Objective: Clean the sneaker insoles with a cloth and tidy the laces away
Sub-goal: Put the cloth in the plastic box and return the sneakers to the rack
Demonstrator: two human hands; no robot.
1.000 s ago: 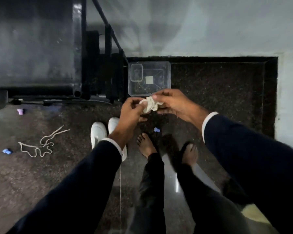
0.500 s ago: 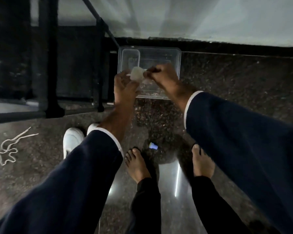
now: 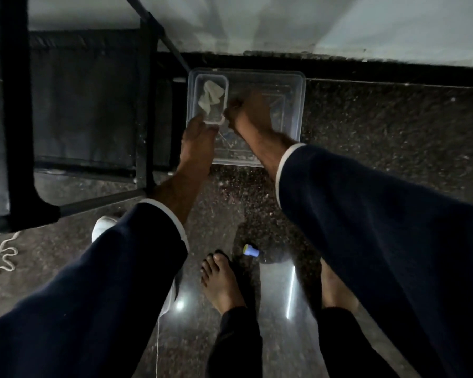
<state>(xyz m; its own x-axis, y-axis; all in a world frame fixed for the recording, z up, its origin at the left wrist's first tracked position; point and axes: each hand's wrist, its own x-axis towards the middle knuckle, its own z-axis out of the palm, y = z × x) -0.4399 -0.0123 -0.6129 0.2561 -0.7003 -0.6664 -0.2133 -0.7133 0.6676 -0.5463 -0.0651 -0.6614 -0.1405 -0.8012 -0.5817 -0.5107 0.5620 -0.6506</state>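
Cloth is sitting in the small clear tub inside the bigger clear bin, both hands down at the tub's near end. Left hand and right hand are blurry, so I honestly can't tell if their fingers are pinching the rim or just touching it. Biggest worry: lace lies loose on the floor, well apart from the bin, near bare feet, so it's easy to trip on. Only one sneaker toe shows.
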